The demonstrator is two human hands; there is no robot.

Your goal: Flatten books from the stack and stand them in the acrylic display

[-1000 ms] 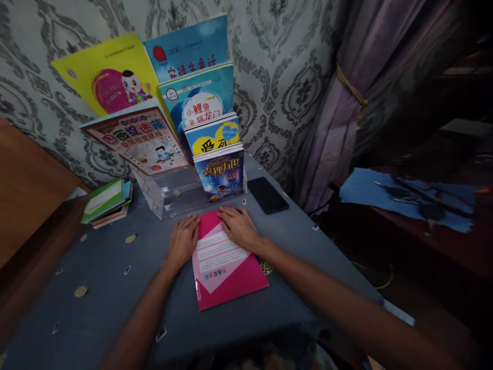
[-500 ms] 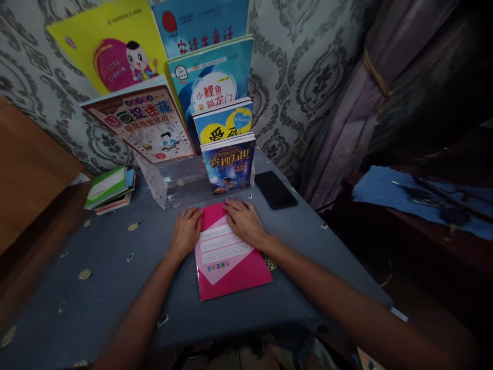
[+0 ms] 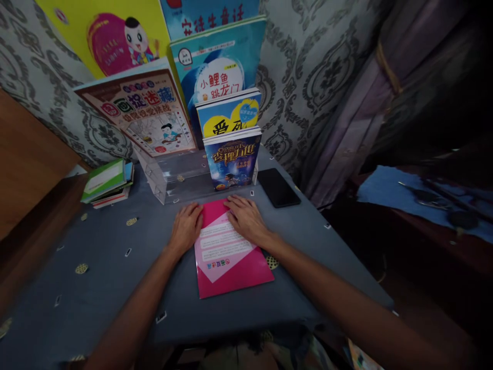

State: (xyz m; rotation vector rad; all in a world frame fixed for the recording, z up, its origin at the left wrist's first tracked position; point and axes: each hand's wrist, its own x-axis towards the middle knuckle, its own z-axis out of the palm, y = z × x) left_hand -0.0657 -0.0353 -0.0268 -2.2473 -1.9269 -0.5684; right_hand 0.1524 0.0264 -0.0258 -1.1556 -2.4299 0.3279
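Pink book (image 3: 234,275) beneath right hand (image 3: 247,218), against left (image 3: 185,227)

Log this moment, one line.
pink book: flat on table; left hand: at upper left edge; right hand: on upper right; phone: beside rack

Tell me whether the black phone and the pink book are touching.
Apart: the head view shows blue-grey tablecloth separating the black phone from the pink book.
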